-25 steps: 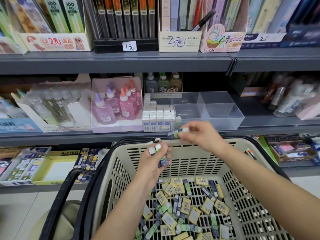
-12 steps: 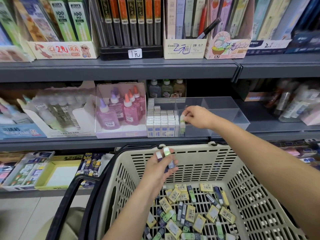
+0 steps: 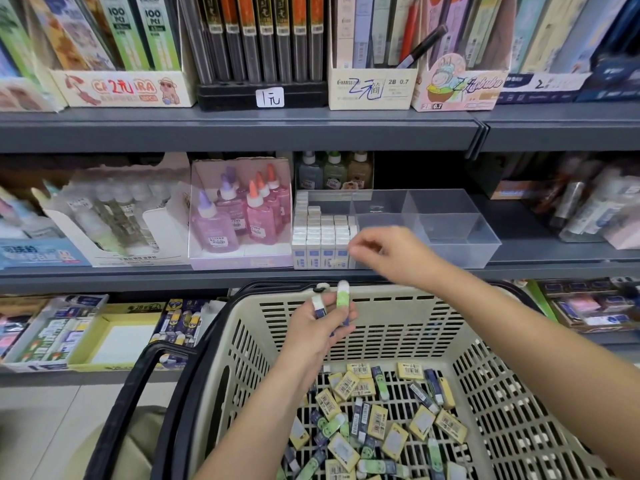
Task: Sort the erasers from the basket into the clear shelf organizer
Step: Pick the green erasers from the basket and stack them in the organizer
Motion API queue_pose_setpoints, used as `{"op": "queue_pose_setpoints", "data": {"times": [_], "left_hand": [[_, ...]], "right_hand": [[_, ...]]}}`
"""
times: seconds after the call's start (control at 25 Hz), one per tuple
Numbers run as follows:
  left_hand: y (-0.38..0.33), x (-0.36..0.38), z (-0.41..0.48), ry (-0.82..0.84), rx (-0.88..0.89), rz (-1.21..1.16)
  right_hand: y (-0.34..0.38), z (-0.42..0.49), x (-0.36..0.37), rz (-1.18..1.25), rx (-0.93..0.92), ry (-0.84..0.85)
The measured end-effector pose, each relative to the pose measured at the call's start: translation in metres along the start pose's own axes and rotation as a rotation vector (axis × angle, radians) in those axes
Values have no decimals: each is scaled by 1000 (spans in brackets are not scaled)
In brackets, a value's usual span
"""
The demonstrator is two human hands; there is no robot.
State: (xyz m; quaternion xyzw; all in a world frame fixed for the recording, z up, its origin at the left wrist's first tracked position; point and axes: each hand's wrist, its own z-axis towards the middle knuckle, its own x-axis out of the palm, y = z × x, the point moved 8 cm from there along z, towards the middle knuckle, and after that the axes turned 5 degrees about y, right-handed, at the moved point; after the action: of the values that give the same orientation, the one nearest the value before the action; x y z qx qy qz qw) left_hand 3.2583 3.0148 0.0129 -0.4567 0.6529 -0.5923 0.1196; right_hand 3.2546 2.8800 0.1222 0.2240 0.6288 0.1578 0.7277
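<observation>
Shelved erasers [image 3: 322,233] occupy the left section of the organizer [image 3: 457,251]; the other sections look empty. Left hand [image 3: 311,327] fingers grip 2 erasers [image 3: 342,295]. Right hand [image 3: 394,251] fingers curl beside the organizer; grasp cannot be determined. Many loose erasers [image 3: 377,420] lie in the basket [image 3: 398,292].

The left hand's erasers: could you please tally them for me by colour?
Green eraser: 1
White eraser with blue sleeve: 1
Total: 2
</observation>
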Motion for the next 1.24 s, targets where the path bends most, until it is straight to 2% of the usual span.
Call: {"op": "queue_pose_setpoints", "data": {"times": [0.08, 0.12, 0.36, 0.52, 0.6, 0.76, 0.92, 1.08, 1.16, 1.24], "left_hand": [[-3, 6, -1, 46, 7, 10], [-5, 9, -1, 63, 11, 15], [-25, 17, 10, 38, 59, 43], [-52, -3, 19, -96, 140, 27], [-58, -9, 21, -93, 167, -3], [-56, -11, 21, -84, 202, 132], [-62, -13, 19, -110, 303, 307], [-65, -8, 22, -106, 289, 340], [-68, -3, 25, -114, 290, 394], [-71, 2, 27, -116, 298, 442]], "right_hand": [[7, -19, 28, 121, 13, 283], [5, -26, 33, 176, 34, 339], [-10, -21, 6, 415, 169, 160], [-34, 4, -53, 418, 188, -113], [-49, 16, -67, 296, 238, -221], [-57, 38, -37, -3, 252, -132], [-67, 44, -8, -5, 274, -22], [-70, 46, 4, -55, 272, 69], [-63, 43, 0, -115, 236, 41], [-47, 34, -12, -87, 170, -89]]}}
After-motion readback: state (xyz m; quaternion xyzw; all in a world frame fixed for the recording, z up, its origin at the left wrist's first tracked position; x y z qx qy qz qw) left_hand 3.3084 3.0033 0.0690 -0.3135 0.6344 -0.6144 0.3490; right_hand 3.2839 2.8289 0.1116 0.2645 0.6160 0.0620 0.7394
